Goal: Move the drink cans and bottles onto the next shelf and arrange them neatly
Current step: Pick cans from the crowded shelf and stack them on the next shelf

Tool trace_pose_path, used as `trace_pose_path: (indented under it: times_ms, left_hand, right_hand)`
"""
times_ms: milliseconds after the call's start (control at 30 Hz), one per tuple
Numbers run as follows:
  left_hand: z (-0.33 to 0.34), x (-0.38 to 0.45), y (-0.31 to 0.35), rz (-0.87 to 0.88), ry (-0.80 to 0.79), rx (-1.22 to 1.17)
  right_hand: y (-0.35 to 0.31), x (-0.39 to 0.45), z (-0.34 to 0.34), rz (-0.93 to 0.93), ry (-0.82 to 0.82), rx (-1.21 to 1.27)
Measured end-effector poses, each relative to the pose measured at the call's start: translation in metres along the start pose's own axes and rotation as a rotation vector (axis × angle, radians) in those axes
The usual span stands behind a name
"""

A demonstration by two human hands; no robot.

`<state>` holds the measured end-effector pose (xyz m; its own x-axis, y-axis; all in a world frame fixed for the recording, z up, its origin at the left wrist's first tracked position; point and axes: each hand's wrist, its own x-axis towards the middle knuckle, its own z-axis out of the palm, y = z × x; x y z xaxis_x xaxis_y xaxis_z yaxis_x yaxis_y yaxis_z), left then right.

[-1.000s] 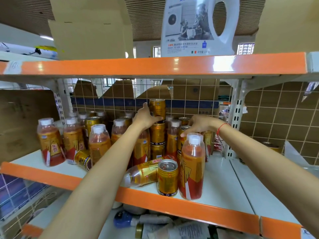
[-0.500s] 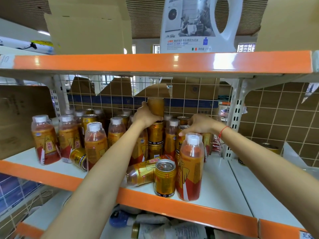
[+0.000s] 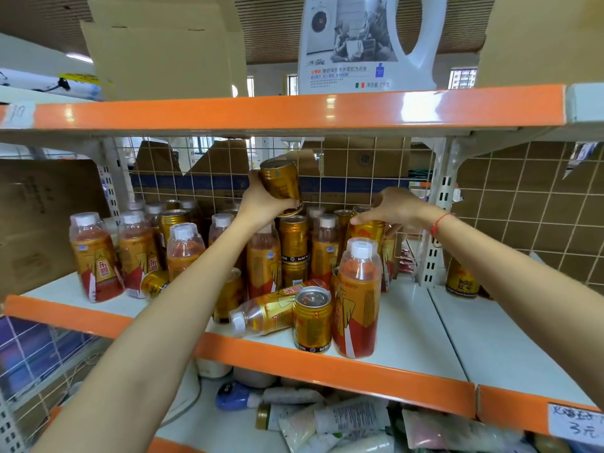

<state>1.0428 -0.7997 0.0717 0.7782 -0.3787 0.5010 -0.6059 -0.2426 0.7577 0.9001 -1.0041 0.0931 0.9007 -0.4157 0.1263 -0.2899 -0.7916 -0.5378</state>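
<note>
Head view, frame centre | left hand (image 3: 261, 204) grips gold can (image 3: 283, 184), tilted, lifted above the can stack (image 3: 294, 246) | right hand (image 3: 392, 207) curled over another can (image 3: 367, 232), fingertips hidden | toppled bottle (image 3: 271, 310) on shelf (image 3: 408, 328) front | rear labels unreadable.

Gold cans (image 3: 293, 238) and orange bottles (image 3: 358, 299) crowded upright on white shelf (image 3: 410, 335); one bottle (image 3: 271, 310) lying sideways; one can (image 3: 282, 184) lifted, tilted.
</note>
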Motion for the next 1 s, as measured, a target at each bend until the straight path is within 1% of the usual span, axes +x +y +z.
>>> trace_pose_path:
  times_ms: [133, 300, 367, 400, 467, 533, 600, 667, 767, 833, 967, 1000]
  left_hand:
    - [-0.011, -0.018, 0.001, -0.060, -0.059, -0.061]
    - [-0.019, -0.041, -0.003, -0.124, -0.094, -0.139]
    - [-0.023, -0.052, -0.004, -0.172, -0.140, -0.204]
    - [-0.026, -0.057, -0.004, -0.197, -0.184, -0.246]
    - [-0.035, -0.069, -0.002, -0.242, -0.335, -0.311]
    - [-0.041, -0.083, 0.002, -0.241, -0.516, -0.299]
    - [-0.041, -0.097, 0.006, -0.213, -0.633, -0.245]
    - [-0.032, -0.110, 0.012, -0.192, -0.696, -0.213]
    - [-0.007, -0.124, 0.027, -0.144, -0.786, -0.225]
    - [0.011, -0.129, 0.037, -0.120, -0.839, -0.208]
    - [0.045, -0.134, 0.056, -0.072, -0.917, -0.260]
    - [0.052, -0.136, 0.060, -0.061, -0.937, -0.278]
  right_hand:
    - [0.001, -0.015, -0.006, 0.031, 0.024, 0.006]
    - [0.004, -0.036, -0.011, 0.085, 0.032, 0.012]
    - [0.007, -0.046, -0.011, 0.095, 0.039, 0.001]
    - [0.010, -0.048, -0.011, 0.098, 0.040, -0.006]
    - [0.014, -0.055, -0.013, 0.118, 0.018, 0.005]
    - [0.021, -0.059, -0.014, 0.156, -0.003, 0.024]
    - [0.029, -0.065, -0.017, 0.197, -0.033, 0.047]
    - [0.038, -0.072, -0.017, 0.240, -0.075, 0.059]
    - [0.050, -0.083, -0.017, 0.279, -0.122, 0.011]
    - [0.053, -0.093, -0.020, 0.295, -0.114, 0.025]
    - [0.103, -0.095, -0.028, 0.361, -0.114, 0.052]
    - [0.105, -0.103, -0.031, 0.391, -0.104, 0.087]
